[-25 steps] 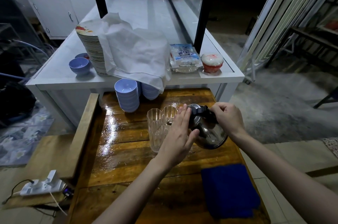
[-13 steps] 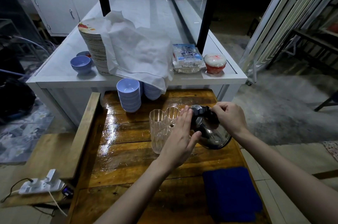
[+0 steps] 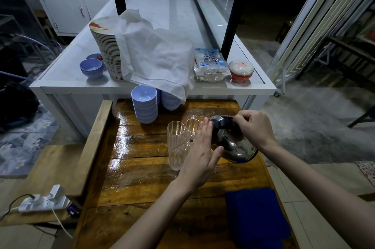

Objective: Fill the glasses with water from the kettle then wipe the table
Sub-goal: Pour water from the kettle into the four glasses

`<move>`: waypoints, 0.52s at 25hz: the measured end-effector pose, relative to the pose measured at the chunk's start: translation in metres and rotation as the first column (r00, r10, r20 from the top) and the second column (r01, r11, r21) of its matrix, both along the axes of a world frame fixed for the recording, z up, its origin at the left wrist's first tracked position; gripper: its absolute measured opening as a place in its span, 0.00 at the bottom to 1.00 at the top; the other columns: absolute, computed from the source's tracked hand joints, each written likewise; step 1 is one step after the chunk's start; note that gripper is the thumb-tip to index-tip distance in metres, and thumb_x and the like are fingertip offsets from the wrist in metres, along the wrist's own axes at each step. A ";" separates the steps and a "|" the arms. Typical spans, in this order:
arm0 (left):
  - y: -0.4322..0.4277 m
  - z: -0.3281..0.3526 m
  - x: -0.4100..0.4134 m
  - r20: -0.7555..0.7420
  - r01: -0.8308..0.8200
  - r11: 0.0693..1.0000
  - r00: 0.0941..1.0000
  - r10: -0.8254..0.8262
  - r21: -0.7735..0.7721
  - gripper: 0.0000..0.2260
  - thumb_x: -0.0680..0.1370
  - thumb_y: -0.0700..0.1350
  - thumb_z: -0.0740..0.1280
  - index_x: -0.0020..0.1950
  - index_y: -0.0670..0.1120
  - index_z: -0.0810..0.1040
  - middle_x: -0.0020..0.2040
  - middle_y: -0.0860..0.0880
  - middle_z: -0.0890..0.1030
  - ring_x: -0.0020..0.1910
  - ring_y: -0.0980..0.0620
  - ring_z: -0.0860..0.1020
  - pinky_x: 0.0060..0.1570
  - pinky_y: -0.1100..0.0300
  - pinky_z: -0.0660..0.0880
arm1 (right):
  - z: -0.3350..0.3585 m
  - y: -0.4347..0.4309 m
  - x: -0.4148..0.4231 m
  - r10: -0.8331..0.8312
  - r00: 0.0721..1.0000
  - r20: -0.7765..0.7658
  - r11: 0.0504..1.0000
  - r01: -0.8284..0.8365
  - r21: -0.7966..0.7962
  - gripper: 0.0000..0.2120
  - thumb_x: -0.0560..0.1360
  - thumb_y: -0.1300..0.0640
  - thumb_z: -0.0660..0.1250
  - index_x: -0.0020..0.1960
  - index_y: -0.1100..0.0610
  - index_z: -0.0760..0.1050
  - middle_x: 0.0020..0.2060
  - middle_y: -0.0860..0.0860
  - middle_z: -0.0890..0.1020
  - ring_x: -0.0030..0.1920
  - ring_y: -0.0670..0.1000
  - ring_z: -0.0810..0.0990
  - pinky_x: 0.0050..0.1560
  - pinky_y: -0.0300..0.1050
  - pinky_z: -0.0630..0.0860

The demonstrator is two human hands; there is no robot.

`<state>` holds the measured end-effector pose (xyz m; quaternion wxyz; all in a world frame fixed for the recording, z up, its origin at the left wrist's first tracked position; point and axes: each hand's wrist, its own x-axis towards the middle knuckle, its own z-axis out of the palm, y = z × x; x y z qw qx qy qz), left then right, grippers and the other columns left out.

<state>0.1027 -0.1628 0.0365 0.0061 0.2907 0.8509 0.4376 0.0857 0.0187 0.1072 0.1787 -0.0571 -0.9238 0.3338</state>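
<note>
Far left, on a low wooden bench: white plastic power strip [image 3: 42,202], one cable plugged in.

Behind it is the white-topped counter [image 3: 60,78]. It carries a short stack of lilac bowls [image 3: 91,67], then a tall stack of patterned plates [image 3: 105,53] half covered by a crumpled white cloth [image 3: 158,55].

The varnished wooden table [image 3: 138,169] butts against the counter front. Its boards are glossy and look wet on the left half. At the far edge stand two stacks of lilac plastic bowls [image 3: 144,106], side by side, the right stack partly under the hanging cloth corner.

Two clear ribbed glasses [image 3: 176,147] stand upright mid-table, touching or nearly so, one in front of the other. Water level in either: cannot tell.

Left hand [image 3: 197,155]: fingers straight and held together, laid flat against the lid side of the kettle, thumb spread low against the body. It grips nothing, and it hides the spout.

Polished steel kettle with black handle [image 3: 233,144]: off the table, tipped left toward the glasses, just beside the rear one. Flow is not visible.

Right hand [image 3: 253,127]: fingers curled tight round the black handle and carrying the kettle.

Near edge, right of the forearms: folded dark blue cloth [image 3: 255,216], lying flat and untouched.

Counter, right end: clear plastic packet with blue print [image 3: 209,64], then a round red-and-white lidded tub [image 3: 241,71].
</note>
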 end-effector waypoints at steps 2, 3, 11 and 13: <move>0.000 -0.001 0.000 0.003 -0.005 1.000 1.000 0.005 -0.001 0.31 0.83 0.55 0.54 0.79 0.51 0.40 0.79 0.53 0.39 0.77 0.60 0.37 0.77 0.58 0.43 | 0.000 0.001 -0.002 0.004 1.000 0.001 1.000 -0.004 0.012 0.16 0.70 0.51 0.62 0.28 0.59 0.77 0.23 0.54 0.77 0.28 0.54 0.76 0.30 0.51 0.73; 0.000 -0.002 0.000 0.001 -0.007 1.000 1.000 0.007 -0.004 0.31 0.83 0.55 0.54 0.79 0.50 0.40 0.79 0.53 0.39 0.77 0.60 0.37 0.77 0.57 0.43 | -0.001 0.001 -0.003 0.008 1.000 0.001 1.000 -0.008 0.015 0.16 0.70 0.51 0.62 0.28 0.58 0.77 0.23 0.54 0.78 0.28 0.54 0.77 0.31 0.53 0.74; 0.001 -0.002 -0.001 0.010 0.003 1.000 1.000 -0.003 -0.017 0.31 0.82 0.56 0.54 0.79 0.52 0.39 0.79 0.54 0.38 0.77 0.60 0.37 0.77 0.54 0.44 | 0.003 0.001 0.000 0.017 1.000 -0.006 0.999 -0.017 0.028 0.15 0.70 0.51 0.62 0.28 0.56 0.77 0.24 0.51 0.77 0.28 0.52 0.77 0.31 0.53 0.76; 0.002 -0.002 -0.002 0.015 0.006 1.000 1.000 -0.006 -0.009 0.31 0.82 0.56 0.54 0.78 0.52 0.39 0.79 0.54 0.38 0.77 0.60 0.37 0.77 0.53 0.45 | 0.004 0.001 0.000 0.020 1.000 -0.007 0.999 -0.020 0.027 0.15 0.71 0.51 0.62 0.28 0.56 0.77 0.24 0.51 0.77 0.28 0.52 0.77 0.31 0.52 0.75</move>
